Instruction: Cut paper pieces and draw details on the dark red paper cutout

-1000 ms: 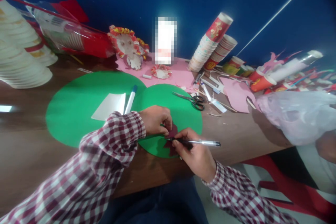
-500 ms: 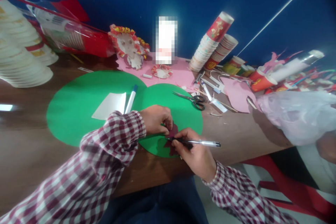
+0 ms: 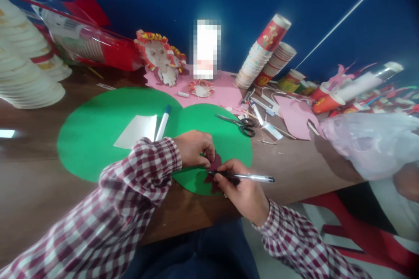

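My right hand (image 3: 245, 192) grips a pen (image 3: 257, 178) with a clear barrel, its tip pointing left against a dark red paper cutout (image 3: 215, 164). The fingers of my left hand (image 3: 195, 148) are curled closed at the cutout's upper left edge and hide part of it. Beneath both hands lies a green paper sheet (image 3: 98, 126) shaped like two joined rounds. A white marker (image 3: 163, 127) with a blue cap and a piece of white paper (image 3: 135, 132) rest on it, left of my hands. Black-handled scissors (image 3: 244, 128) lie at its right edge.
Pink paper (image 3: 225, 93) with paper-cup flowers (image 3: 155, 54) is at the back. Stacked paper cups stand at the left (image 3: 29, 74) and the back right (image 3: 258, 59). Markers and scraps lie right of the scissors. A plastic bag (image 3: 376, 144) sits at the table's right edge.
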Tool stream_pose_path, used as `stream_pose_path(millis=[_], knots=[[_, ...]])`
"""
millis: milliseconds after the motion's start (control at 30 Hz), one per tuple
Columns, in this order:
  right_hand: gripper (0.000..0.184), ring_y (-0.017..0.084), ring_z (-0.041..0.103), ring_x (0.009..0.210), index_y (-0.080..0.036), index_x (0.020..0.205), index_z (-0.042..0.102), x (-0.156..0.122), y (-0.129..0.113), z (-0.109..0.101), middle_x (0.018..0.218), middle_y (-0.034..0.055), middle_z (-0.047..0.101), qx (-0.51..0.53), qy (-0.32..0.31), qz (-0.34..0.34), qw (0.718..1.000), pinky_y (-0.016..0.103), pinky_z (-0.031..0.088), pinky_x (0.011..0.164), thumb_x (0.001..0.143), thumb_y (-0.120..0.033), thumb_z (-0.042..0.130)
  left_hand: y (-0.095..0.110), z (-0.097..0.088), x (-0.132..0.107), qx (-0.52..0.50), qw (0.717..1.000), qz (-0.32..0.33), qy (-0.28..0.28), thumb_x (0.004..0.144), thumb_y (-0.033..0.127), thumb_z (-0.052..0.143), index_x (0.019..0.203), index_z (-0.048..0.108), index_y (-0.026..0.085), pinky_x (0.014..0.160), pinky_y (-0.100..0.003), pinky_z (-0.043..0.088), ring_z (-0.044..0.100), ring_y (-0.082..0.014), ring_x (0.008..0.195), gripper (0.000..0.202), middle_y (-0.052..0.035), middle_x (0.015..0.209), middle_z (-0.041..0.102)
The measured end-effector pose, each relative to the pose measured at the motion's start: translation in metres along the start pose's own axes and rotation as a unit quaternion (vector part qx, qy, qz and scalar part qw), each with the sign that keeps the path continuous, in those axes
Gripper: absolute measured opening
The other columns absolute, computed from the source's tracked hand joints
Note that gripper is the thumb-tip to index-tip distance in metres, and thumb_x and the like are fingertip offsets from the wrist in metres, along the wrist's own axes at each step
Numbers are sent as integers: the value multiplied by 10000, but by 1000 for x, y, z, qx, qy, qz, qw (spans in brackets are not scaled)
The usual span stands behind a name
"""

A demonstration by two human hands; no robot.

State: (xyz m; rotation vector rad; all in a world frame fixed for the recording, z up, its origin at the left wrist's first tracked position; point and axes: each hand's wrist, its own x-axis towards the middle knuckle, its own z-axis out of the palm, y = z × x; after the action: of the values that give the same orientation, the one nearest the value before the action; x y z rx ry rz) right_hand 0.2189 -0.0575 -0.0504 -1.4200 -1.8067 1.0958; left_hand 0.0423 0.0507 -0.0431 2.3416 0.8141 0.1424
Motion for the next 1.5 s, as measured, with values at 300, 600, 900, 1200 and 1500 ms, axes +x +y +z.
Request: stream_pose_path(millis=[300, 600, 900, 1200, 1500], knots=[[131, 93, 534, 475, -196, 850, 494, 1, -4, -3, 607, -28, 565, -13, 19, -20, 1000, 179, 405, 430, 890, -320, 508, 3, -2, -1, 5, 1000, -7, -9, 657, 231, 735, 771, 722, 207, 643, -174, 420, 573, -106, 752, 118, 7, 808, 629], [101, 106, 558, 518, -192, 877, 497, 0, -3, -2, 623, -20, 561, -43, 13, -29, 999, 187, 404, 445, 890, -293, 502, 1, -1, 0, -3, 1000, 0, -1, 649, 225, 729, 748, 719, 214, 646, -174, 425, 580, -104, 747, 100, 16, 798, 637], [84, 111, 593, 556, -195, 880, 495, 0, -1, -1, 654, -12, 587, -46, 11, -31, 998, 189, 420, 472, 887, -278, 508, 0, 0, 1, 4, 1000, -7, -2, 644, 223, 722, 745, 722, 220, 633, -176, 419, 581, -107, 746, 101, 16, 793, 640], [81, 106, 571, 527, -196, 864, 501, 0, -2, -1, 618, -22, 565, -58, 10, -39, 997, 185, 407, 457, 879, -275, 511, -2, 1, 2, 14, 1000, 7, 1, 643, 237, 721, 744, 716, 218, 625, -169, 414, 577, -100, 733, 103, 18, 797, 640], [90, 116, 595, 553, -202, 871, 492, 0, 0, -1, 639, -14, 583, -53, 3, -26, 998, 186, 418, 466, 883, -290, 510, -2, 2, -1, 7, 1000, 19, 11, 648, 253, 694, 758, 715, 209, 630, -187, 410, 568, -110, 724, 120, 4, 806, 631]])
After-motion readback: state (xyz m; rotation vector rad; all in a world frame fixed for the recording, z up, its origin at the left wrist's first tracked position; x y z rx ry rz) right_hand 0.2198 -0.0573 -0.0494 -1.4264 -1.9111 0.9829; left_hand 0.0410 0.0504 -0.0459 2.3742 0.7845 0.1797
